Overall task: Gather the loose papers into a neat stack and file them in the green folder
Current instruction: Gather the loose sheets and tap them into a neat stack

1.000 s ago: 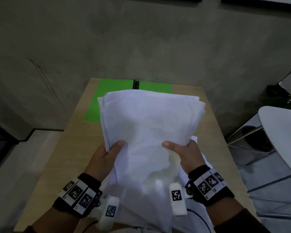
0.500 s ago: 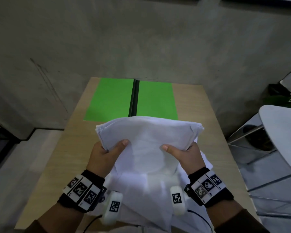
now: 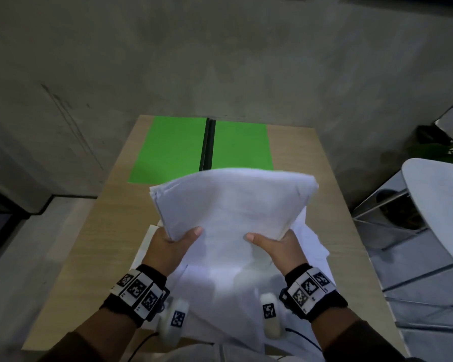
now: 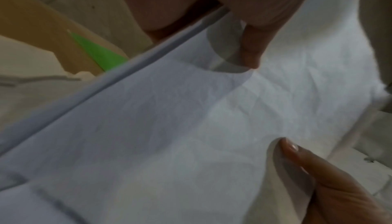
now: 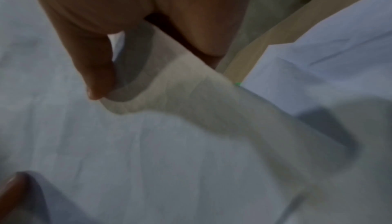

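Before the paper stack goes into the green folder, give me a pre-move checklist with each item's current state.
1. Left hand grips the white paper stack: ok.
2. Right hand grips the same stack: ok.
3. Stack edges squared: not ok, left-edge sheets are staggered.
4. Green folder lies open on the wooden table: ok.
5. All papers gathered: not ok, loose white sheets remain beneath the stack.
6. Folder clip or pocket ready: cannot tell.

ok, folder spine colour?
Black: a dark strip running down the middle of the open green folder, between its two green halves. Clearest in the head view.
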Action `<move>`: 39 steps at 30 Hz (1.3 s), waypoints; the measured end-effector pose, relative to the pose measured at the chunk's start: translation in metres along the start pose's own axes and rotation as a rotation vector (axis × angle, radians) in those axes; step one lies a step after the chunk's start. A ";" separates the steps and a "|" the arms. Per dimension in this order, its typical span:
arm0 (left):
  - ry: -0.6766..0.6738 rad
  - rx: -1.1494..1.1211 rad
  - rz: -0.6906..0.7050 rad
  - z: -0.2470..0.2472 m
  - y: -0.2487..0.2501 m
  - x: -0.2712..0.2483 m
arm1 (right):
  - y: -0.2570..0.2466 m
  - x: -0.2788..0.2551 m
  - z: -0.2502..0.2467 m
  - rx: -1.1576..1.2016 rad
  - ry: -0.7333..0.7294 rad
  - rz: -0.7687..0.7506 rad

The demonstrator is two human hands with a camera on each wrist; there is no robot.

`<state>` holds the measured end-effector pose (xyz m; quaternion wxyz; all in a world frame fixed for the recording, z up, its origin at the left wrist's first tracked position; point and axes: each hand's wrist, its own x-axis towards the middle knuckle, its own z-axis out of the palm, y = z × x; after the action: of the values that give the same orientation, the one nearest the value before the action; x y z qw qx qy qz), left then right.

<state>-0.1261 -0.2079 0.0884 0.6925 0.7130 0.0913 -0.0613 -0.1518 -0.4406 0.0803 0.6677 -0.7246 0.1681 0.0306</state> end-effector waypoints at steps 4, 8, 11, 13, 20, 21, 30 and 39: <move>0.065 0.052 0.027 -0.001 0.015 -0.001 | -0.015 0.002 -0.003 -0.112 -0.067 -0.067; 0.173 0.117 0.051 -0.018 0.023 0.000 | -0.005 0.015 -0.015 -0.375 -0.133 -0.158; 0.256 0.170 0.025 -0.042 0.018 0.004 | 0.012 0.031 -0.031 -0.560 -0.137 -0.066; 0.287 0.204 -0.010 -0.058 0.015 0.003 | 0.027 0.044 -0.040 -0.859 -0.134 0.021; 0.386 0.194 -0.105 -0.093 0.001 -0.004 | 0.059 0.054 -0.031 -1.030 0.051 0.401; 0.397 0.176 -0.111 -0.095 0.000 -0.005 | 0.061 0.055 -0.027 -1.016 0.103 0.465; 0.432 0.113 -0.099 -0.095 0.007 -0.021 | 0.077 0.062 -0.009 -0.938 0.345 0.293; 0.481 0.078 -0.110 -0.112 -0.004 -0.016 | 0.064 0.076 -0.036 -0.591 0.046 0.335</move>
<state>-0.1470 -0.0969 0.0917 0.6183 0.7273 0.2898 0.0689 -0.1051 -0.4940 0.0026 0.4107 -0.8495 0.2837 0.1712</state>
